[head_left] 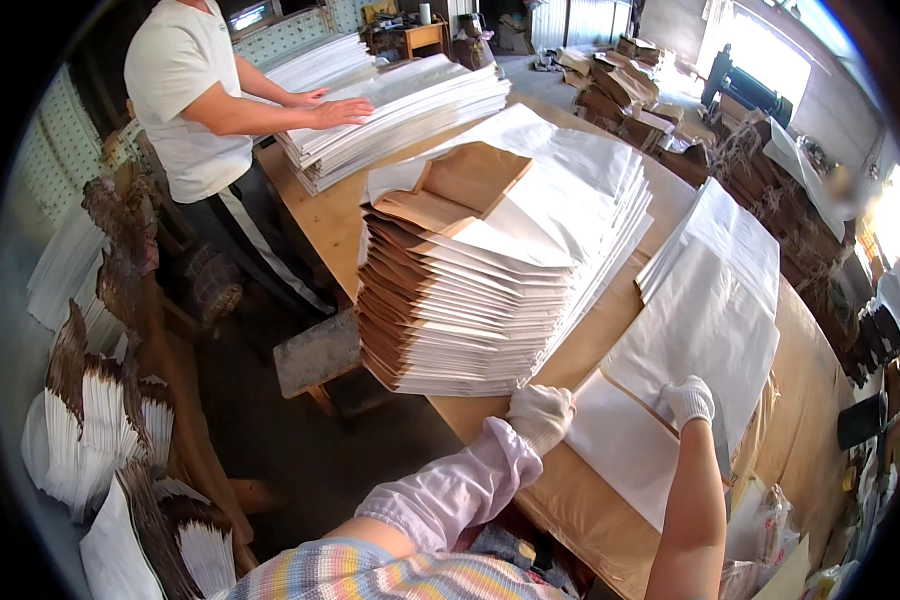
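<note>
Bundles of white and brown bags (100,430) are seen stacked at the far left, off the table (570,500). A tall pile of brown-and-white paper bags (480,270) stands near the table's left edge. Its lower corner is touched by the gloved left hand (540,415), fingers closed. A flat white bag (690,330), lying toward the near edge, is pinched by the gloved right hand (690,402).

Two gloved hands of wearer: left hand (540,414), right hand (690,400). One co-worker (185,95), both bare hands on paper. Three paper stacks on wooden table (315,205): tall brown-and-white bag stack (470,290), co-worker's white stack (400,110), flat white sheets (705,320) under right hand. One pink sleeve (450,490).
</note>
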The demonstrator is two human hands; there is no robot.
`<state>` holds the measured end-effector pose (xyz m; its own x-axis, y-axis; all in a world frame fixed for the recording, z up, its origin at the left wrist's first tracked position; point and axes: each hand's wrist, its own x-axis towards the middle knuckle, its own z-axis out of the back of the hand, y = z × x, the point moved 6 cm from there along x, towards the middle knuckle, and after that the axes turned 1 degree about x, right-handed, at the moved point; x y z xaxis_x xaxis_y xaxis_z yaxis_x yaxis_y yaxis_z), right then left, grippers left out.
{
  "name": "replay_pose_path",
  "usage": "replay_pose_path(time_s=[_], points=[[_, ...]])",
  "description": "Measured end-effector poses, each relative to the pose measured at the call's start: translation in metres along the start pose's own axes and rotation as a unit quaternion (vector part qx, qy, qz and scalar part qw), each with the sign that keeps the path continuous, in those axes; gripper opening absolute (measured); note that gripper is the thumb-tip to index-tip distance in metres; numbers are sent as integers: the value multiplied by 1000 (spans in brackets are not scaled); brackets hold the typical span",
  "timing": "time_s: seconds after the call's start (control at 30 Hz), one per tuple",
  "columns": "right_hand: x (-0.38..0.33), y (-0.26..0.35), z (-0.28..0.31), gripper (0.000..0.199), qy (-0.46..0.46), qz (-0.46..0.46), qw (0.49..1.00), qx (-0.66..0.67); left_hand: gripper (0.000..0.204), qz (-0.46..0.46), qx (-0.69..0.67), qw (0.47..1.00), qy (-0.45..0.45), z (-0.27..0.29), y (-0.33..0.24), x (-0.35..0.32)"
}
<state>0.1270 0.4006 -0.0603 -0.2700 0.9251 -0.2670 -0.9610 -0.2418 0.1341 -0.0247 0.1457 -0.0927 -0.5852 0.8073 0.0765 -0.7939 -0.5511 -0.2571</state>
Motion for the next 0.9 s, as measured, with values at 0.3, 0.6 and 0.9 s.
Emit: replay_pose_path(time_s=[0.3,0.6,0.9], points=[[5,-7,-3,51,21,-6,1000,4,35,7,-10,1000,28,-4,-3,2],[13,-15,-15,46,5,34,999,31,33,-2,4,1000,22,-1,-2,0],[14,-16,-19,45,-18,36,998,54,36,-9,-4,1000,-8,-12,3,-1]])
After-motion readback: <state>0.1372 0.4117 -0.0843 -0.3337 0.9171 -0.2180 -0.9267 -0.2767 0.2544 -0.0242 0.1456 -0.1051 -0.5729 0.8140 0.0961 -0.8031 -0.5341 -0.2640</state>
